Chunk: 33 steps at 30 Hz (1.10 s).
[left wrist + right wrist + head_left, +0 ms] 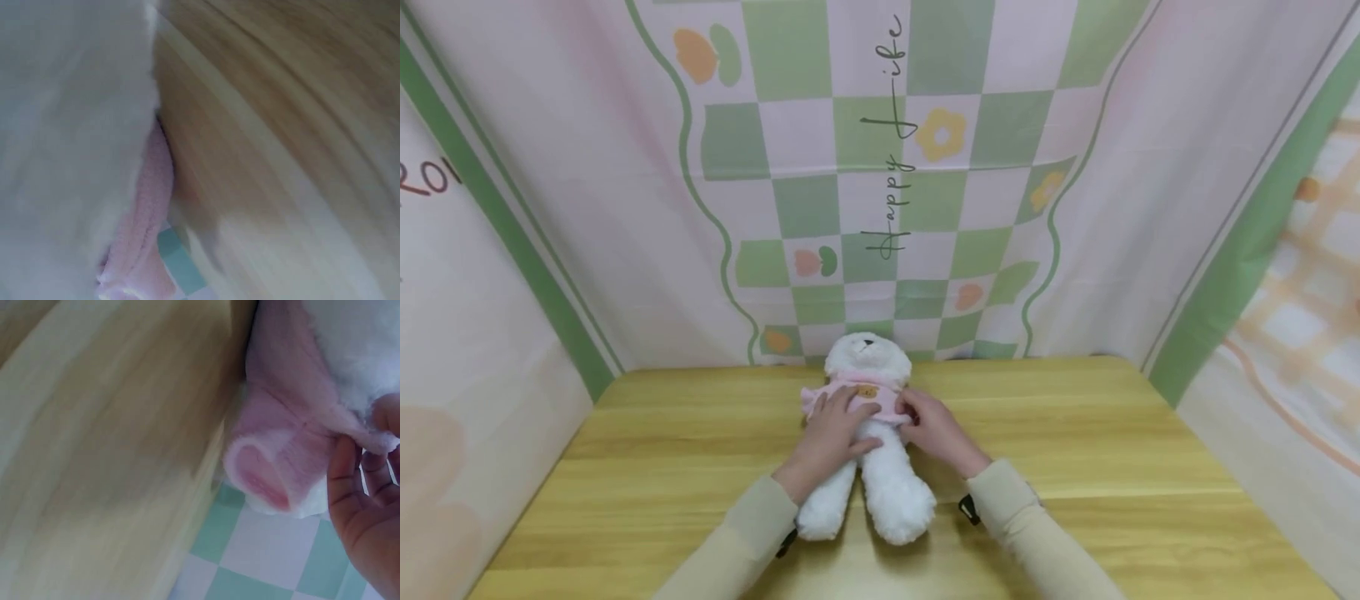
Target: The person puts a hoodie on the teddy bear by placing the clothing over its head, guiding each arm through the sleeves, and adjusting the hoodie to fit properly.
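A white plush bear [891, 479] lies on its back, head away from me and legs toward me. It wears a pink shirt [886, 402] with a small brown emblem on the chest. My left hand [829, 437] rests on the shirt's front and lower belly, fingers spread. At the shirt's right side, my right hand [936, 429] pinches the hem between thumb and fingers. The right wrist view shows that hem by the fingers [345, 481], beside a sleeve [265, 472] whose opening shows no arm. In the left wrist view, white fur [69, 144] covers most of the left side; the left hand is hidden there.
The wooden table [1060, 433] carries the bear near its back edge. Behind it hangs a green-and-white checked cloth [805, 208] with printed flowers and lettering. Printed cloths also close off the left and right sides.
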Tool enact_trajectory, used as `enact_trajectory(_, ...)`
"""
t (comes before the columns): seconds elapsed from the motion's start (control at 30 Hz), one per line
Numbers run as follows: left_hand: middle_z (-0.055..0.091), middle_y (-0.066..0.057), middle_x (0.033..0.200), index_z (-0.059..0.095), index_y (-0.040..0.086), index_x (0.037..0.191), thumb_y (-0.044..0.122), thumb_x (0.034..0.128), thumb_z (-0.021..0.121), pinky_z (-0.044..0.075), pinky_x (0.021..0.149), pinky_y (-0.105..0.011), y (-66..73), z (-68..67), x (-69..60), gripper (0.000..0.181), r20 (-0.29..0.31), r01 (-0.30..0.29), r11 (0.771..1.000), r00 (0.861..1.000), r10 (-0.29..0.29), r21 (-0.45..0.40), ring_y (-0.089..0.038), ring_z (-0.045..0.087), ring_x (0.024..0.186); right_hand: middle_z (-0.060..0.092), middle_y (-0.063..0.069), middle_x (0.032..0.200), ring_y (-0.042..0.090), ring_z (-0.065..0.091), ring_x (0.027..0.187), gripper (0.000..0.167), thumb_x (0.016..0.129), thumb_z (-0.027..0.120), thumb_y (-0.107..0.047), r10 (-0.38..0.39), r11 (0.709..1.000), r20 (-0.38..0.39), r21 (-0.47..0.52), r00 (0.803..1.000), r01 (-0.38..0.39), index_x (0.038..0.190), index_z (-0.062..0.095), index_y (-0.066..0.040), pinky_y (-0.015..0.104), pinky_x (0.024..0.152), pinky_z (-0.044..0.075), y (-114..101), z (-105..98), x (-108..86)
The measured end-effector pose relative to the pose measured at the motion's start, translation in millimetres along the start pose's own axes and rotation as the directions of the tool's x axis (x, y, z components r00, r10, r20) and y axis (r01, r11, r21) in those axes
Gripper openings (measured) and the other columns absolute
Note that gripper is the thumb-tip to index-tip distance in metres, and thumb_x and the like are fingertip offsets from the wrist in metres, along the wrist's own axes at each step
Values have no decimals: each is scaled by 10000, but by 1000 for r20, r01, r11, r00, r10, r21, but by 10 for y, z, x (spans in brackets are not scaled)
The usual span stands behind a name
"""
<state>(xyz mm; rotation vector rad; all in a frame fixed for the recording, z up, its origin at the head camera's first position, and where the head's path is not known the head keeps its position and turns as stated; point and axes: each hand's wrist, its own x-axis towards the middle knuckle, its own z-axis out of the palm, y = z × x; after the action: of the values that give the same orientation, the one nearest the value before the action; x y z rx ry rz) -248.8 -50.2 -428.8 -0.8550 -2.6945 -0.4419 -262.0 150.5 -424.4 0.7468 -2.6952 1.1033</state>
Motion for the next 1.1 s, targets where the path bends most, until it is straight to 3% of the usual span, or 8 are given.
enact_trajectory(0.27, 527, -149, 1323, 601, 187, 1224, 443, 852, 658, 369, 1042, -610, -42, 20, -46, 455, -77, 13, 999, 997, -16, -35, -308, 479, 1275, 501, 18, 752, 101, 435, 705, 230, 714, 608, 110, -31, 999, -31, -10, 999, 31, 825, 539, -79, 186, 607, 385, -83, 48, 4)
enact_trajectory(0.43, 526, -111, 1381, 603, 172, 1190, 408, 875, 637, 335, 1077, -629, -12, 32, -81, 395, -67, 20, 1000, 998, -21, -16, -331, 450, 1327, 548, 30, 776, 86, 463, 708, 192, 748, 632, 74, -42, 999, -35, -21, 998, 42, 846, 582, -84, 184, 606, 411, -63, 40, -33)
enact_trajectory(0.57, 535, -33, 1399, 601, 162, 1154, 388, 887, 623, 325, 1099, -609, 11, 58, -96, 351, -69, 3, 999, 998, -1, 36, -286, 460, 1336, 606, 31, 802, 66, 519, 721, 98, 791, 688, 7, -93, 996, -33, -18, 995, 93, 831, 655, -76, 178, 626, 469, -48, 6, -78)
enact_trajectory(0.73, 634, 10, 1203, 601, 216, 1163, 371, 858, 664, 458, 972, -471, 8, 86, -96, 348, -154, -50, 986, 985, 74, 158, -234, 578, 1106, 641, 41, 804, 9, 535, 719, 33, 816, 719, -64, -117, 991, 4, 60, 993, 117, 840, 700, -70, 171, 635, 506, -18, -26, -98)
enact_trajectory(0.83, 649, 9, 1137, 609, 260, 1225, 344, 848, 689, 474, 874, -412, -4, 94, -104, 394, -188, -74, 980, 976, 109, 184, -215, 574, 975, 682, 80, 864, 17, 570, 756, 88, 853, 694, -97, -61, 989, 18, 138, 998, 58, 929, 706, -56, 177, 669, 520, 29, -53, -102)
enact_trajectory(0.93, 639, -26, 1158, 612, 298, 1256, 290, 850, 697, 461, 848, -410, -21, 97, -107, 415, -191, -79, 985, 976, 109, 156, -223, 558, 937, 700, 138, 945, 108, 621, 822, 168, 900, 637, -111, 65, 982, -44, 182, 997, -56, 1023, 683, -6, 199, 715, 532, 83, -97, -97)
enact_trajectory(1.03, 619, -87, 1186, 608, 321, 1265, 233, 868, 675, 441, 846, -416, -44, 102, -116, 412, -169, -73, 990, 981, 93, 120, -259, 554, 952, 690, 154, 966, 194, 633, 862, 180, 919, 593, -95, 223, 967, -130, 151, 966, -203, 1042, 660, 18, 236, 730, 535, 152, -140, -82)
enact_trajectory(1.1, 607, -125, 1213, 594, 342, 1280, 215, 880, 656, 437, 857, -429, -61, 110, -131, 424, -149, -61, 992, 986, 77, 106, -286, 557, 984, 685, 148, 931, 223, 635, 858, 147, 902, 597, -75, 294, 955, -147, 93, 945, -282, 997, 662, 17, 274, 734, 541, 187, -165, -75)
